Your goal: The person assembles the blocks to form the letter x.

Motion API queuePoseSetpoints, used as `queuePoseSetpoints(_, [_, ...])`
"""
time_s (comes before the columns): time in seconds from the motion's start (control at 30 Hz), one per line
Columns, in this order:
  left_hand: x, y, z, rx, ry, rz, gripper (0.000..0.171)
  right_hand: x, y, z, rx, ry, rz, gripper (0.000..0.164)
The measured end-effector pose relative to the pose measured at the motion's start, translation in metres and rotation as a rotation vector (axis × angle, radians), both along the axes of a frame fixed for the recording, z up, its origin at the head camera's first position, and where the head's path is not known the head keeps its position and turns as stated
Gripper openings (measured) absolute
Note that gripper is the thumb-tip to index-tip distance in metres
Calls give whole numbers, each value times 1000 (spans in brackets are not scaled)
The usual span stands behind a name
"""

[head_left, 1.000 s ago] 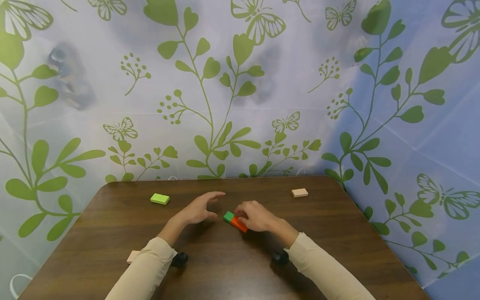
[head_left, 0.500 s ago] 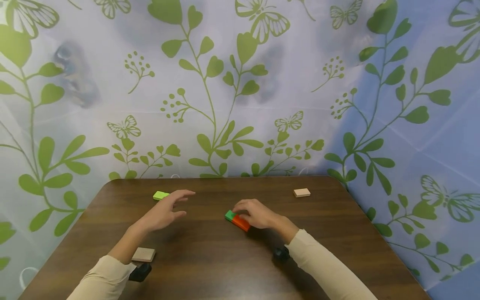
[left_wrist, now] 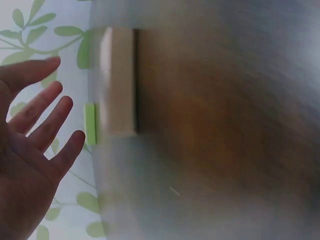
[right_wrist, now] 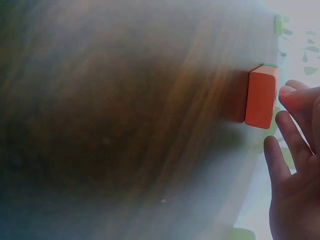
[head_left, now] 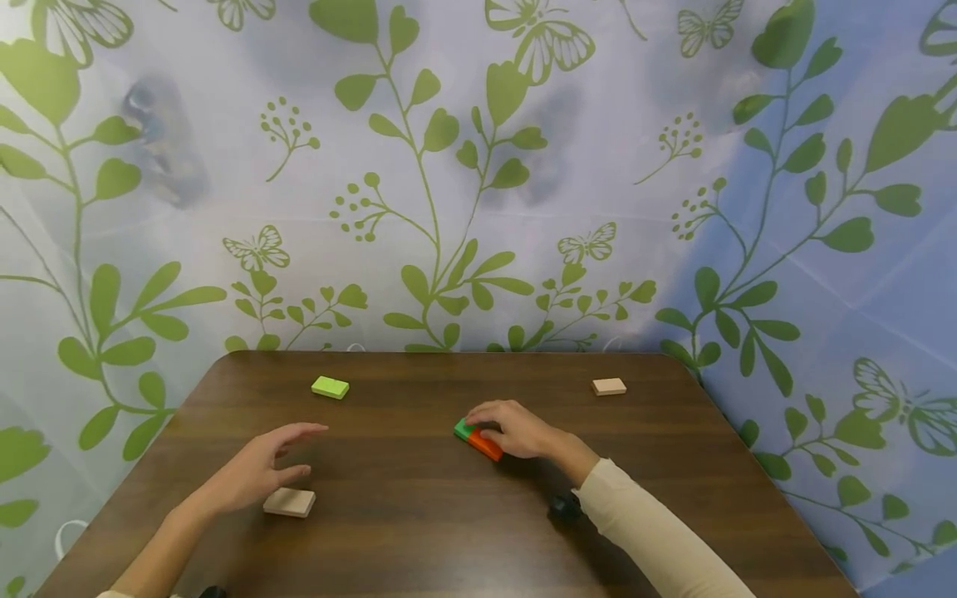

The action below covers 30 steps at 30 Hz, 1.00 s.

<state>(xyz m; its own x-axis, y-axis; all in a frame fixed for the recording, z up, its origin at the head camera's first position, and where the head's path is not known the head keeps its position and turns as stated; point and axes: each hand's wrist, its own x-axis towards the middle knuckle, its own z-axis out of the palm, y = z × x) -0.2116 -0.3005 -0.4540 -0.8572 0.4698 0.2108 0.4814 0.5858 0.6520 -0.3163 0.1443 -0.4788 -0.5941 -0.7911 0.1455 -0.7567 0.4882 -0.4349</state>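
Note:
My left hand, fingers spread and loosely bent, hovers beside a pale wooden block at the table's left. The left wrist view shows its palm and nothing held, with the wooden block right of the fingertips. Near the middle, my right hand is over an orange block and a green block lying end to end in a row. Its fingers are relaxed, and in the right wrist view the fingertips sit just beyond the orange block, not wrapped round it.
A lime green block lies at the back left of the dark wooden table. At the back right is another pale block. A leaf-patterned curtain hangs behind the table.
My left hand has moved from near the middle to the left and toward me, beside the pale block. The right hand has stayed by the orange and green blocks.

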Motion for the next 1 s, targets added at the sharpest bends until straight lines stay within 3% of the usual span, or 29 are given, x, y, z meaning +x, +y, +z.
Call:
queuePoseSetpoints(0.27, [18, -18, -11, -39, -18, -52, 54, 0, 3, -2, 40, 22, -4, 29])
queuePoseSetpoints(0.43, [22, -25, -16, -87, 25, -90, 56, -1, 2, -2, 50, 21, -1, 29])
queuePoseSetpoints(0.67, [22, -29, -20, -99, -11, -155, 48, -1, 1, -1, 49, 21, 2, 29])
queuePoseSetpoints(1.0, [17, -27, -26, -84, 68, -183, 29, -1, 2, -2, 61, 21, -9, 29])
